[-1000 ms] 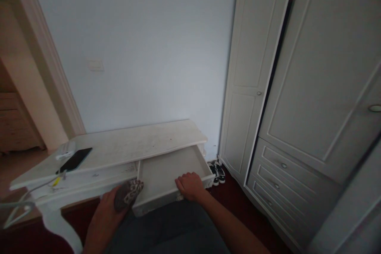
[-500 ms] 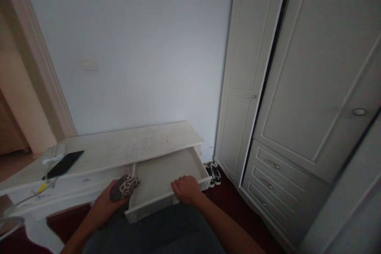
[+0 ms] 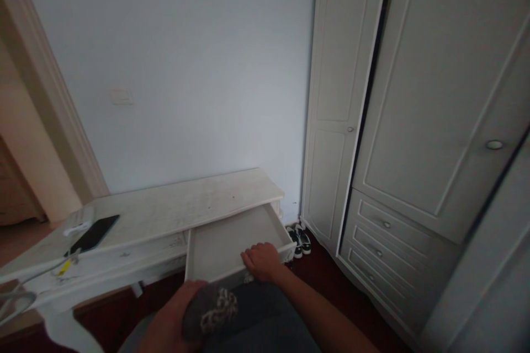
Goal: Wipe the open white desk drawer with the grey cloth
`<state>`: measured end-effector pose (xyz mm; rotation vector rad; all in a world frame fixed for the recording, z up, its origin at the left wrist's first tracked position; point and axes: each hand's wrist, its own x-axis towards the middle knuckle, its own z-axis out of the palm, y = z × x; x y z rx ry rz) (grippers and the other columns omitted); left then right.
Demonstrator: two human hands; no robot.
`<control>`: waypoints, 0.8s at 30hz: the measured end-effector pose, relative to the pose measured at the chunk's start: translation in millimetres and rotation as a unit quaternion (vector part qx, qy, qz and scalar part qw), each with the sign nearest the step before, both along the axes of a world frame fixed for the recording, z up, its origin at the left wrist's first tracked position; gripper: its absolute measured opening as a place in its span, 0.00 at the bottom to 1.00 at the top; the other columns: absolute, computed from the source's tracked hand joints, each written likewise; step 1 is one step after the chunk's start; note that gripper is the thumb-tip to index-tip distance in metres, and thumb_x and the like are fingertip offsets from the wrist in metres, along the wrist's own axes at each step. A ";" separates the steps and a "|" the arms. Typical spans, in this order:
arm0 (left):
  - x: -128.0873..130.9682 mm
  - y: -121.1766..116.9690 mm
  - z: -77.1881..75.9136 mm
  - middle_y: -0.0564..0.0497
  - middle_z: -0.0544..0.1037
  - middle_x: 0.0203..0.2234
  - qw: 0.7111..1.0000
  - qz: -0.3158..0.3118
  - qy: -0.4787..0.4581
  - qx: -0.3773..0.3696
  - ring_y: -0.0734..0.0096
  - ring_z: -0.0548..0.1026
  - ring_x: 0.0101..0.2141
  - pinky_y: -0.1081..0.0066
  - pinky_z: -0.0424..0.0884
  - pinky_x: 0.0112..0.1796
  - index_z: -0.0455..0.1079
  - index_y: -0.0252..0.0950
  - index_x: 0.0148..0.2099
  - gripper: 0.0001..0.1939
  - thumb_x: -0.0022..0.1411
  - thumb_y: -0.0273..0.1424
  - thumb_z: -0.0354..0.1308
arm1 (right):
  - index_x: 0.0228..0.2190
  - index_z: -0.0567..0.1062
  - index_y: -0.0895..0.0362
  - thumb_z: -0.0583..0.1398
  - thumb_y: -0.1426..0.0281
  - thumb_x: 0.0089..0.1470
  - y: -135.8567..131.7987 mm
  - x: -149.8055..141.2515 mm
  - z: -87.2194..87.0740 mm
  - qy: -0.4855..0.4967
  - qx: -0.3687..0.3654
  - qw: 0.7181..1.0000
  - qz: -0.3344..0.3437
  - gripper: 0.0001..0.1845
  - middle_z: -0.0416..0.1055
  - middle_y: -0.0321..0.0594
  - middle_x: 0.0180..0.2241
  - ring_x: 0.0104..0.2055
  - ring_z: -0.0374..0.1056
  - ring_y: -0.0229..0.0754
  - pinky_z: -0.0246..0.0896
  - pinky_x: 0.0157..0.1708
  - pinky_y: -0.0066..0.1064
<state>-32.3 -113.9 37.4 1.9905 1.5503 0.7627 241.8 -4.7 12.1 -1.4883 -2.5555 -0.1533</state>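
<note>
A white drawer (image 3: 226, 245) is pulled out from a white desk (image 3: 178, 207), and its pale inside shows. My right hand (image 3: 261, 262) is closed over the top edge of the drawer's front panel. Close to my body, at the bottom of the view, my left hand (image 3: 171, 317) grips a bundled dark cloth with a leopard-print part (image 3: 211, 311). The bundle is in front of the drawer's left front corner and hides it. Part of the left hand's fingers lies out of sight behind the bundle.
A dark phone (image 3: 93, 234) and a white device (image 3: 79, 223) with a cable are at the desk's left end. Black-and-white shoes (image 3: 300, 240) stand on the red floor beside the desk. A tall white wardrobe (image 3: 335, 88) rises on the right.
My left hand has moved toward me, down and to the right, with the cloth bundle. My right hand stays on the drawer front, and the drawer remains pulled out.
</note>
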 end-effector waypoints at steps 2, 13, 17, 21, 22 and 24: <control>16.4 0.7 -21.9 0.50 0.77 0.56 0.988 -0.010 0.148 0.049 0.54 0.76 0.53 0.62 0.73 0.53 0.74 0.50 0.59 0.34 0.49 0.23 0.59 | 0.37 0.81 0.55 0.43 0.57 0.74 0.1 0.3 0.7 -0.002 -0.002 1.000 0.000 0.30 0.81 0.49 0.38 0.41 0.78 0.49 0.68 0.40 0.39; 71.4 31.5 -135.5 0.47 0.78 0.54 0.868 0.052 0.330 0.368 0.54 0.76 0.51 0.59 0.75 0.49 0.72 0.52 0.62 0.35 0.57 0.17 0.58 | 0.38 0.81 0.55 0.43 0.58 0.74 1.1 -0.2 -3.5 0.002 0.005 1.000 -0.004 0.30 0.82 0.48 0.38 0.41 0.78 0.49 0.69 0.41 0.41; 40.4 32.4 -142.2 0.46 0.76 0.55 0.885 0.058 0.279 0.369 0.56 0.76 0.53 0.60 0.76 0.51 0.68 0.53 0.64 0.41 0.52 0.13 0.55 | 0.38 0.81 0.55 0.44 0.57 0.74 1.9 1.0 -4.7 0.002 0.006 1.000 0.000 0.29 0.82 0.47 0.37 0.40 0.79 0.49 0.69 0.40 0.40; -18.6 19.3 -130.0 0.46 0.71 0.59 0.918 0.077 0.203 0.332 0.54 0.73 0.58 0.56 0.74 0.56 0.63 0.52 0.66 0.44 0.47 0.17 0.55 | 0.37 0.81 0.55 0.44 0.58 0.74 2.5 0.4 -5.1 0.006 0.008 1.000 0.000 0.29 0.82 0.47 0.37 0.40 0.78 0.49 0.69 0.40 0.41; -31.6 14.7 -123.7 0.45 0.70 0.59 0.926 0.099 0.181 0.317 0.53 0.73 0.58 0.55 0.74 0.56 0.64 0.51 0.66 0.42 0.49 0.19 0.55 | 0.37 0.81 0.55 0.44 0.58 0.74 2.4 0.1 -4.9 0.006 0.007 1.000 0.001 0.29 0.82 0.48 0.37 0.40 0.78 0.49 0.69 0.40 0.41; -53.7 7.4 -108.4 0.44 0.71 0.57 0.934 0.162 0.144 0.285 0.52 0.74 0.56 0.53 0.74 0.56 0.65 0.48 0.64 0.34 0.54 0.27 0.55 | 0.37 0.81 0.55 0.44 0.58 0.73 1.7 -0.3 -4.0 0.007 0.003 1.000 0.002 0.29 0.82 0.48 0.38 0.40 0.78 0.49 0.68 0.41 0.41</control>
